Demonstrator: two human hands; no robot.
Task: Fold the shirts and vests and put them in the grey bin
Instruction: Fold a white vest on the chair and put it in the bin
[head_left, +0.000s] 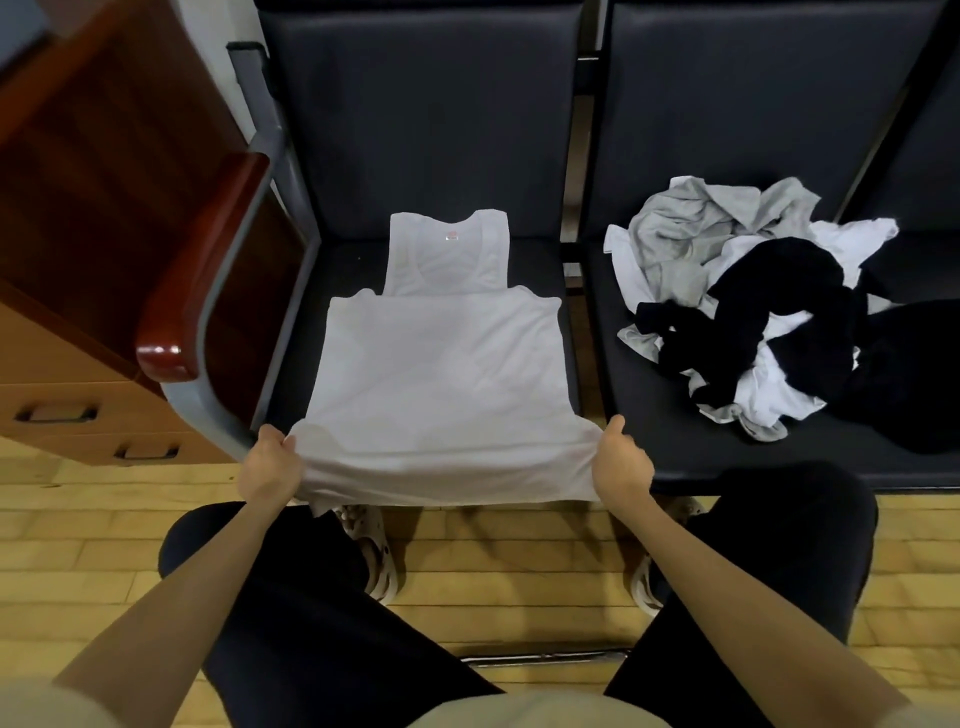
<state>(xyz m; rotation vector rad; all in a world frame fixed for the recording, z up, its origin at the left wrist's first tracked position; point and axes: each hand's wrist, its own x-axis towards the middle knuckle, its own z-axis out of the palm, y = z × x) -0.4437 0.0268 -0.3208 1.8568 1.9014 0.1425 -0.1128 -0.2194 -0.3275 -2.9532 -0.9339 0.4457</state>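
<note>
The left hand (270, 467) grips the near left corner of a white vest (441, 384), fingers curled under the hem and thumb on top; the right hand (621, 462) pinches the near right corner in the same way, thumb raised along the edge; between them the hem is drawn taut and lifted just off the front lip of the dark padded seat (540, 270), while the rest of the garment lies flat on the cushion; its shoulder straps point away from the person and overlap the lower part of a second white vest (449, 254), which lies spread out behind it with its neck label showing; neither vest appears folded yet, so I judge this to be the laying-out or first-fold stage of one garment; on the neighbouring seat (675, 431) to the right sits a loose heap of clothes (743, 306), grey, white and black pieces tangled together, none of them folded; how many shirts and vests the heap holds cannot be told; the grey bin is nowhere in view, so nothing can be said to be in it; a wooden armrest (208, 260) and a drawer cabinet (57, 384) stand at the left; by this showing the task is near its beginning, with every visible garment left to fold and store.
</note>
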